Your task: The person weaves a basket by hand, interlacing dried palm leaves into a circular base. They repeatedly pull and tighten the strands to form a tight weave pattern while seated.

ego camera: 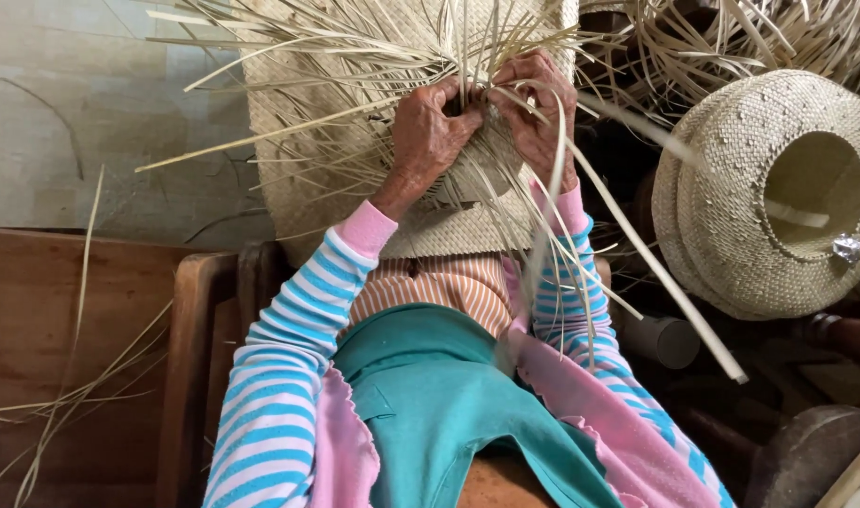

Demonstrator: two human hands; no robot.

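Weaving step in hand: left hand (428, 132) and right hand (535, 105), grips closed, pinch straw strands (467, 56) above the woven mat (289, 122); next crossing likely needs firm tension.

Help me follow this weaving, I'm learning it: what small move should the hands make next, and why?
Probably tuck the strand pinched between both hands into the weave. The left hand and right hand meet at the woven mat's unfinished edge, where loose straw strips still fan out unwoven.
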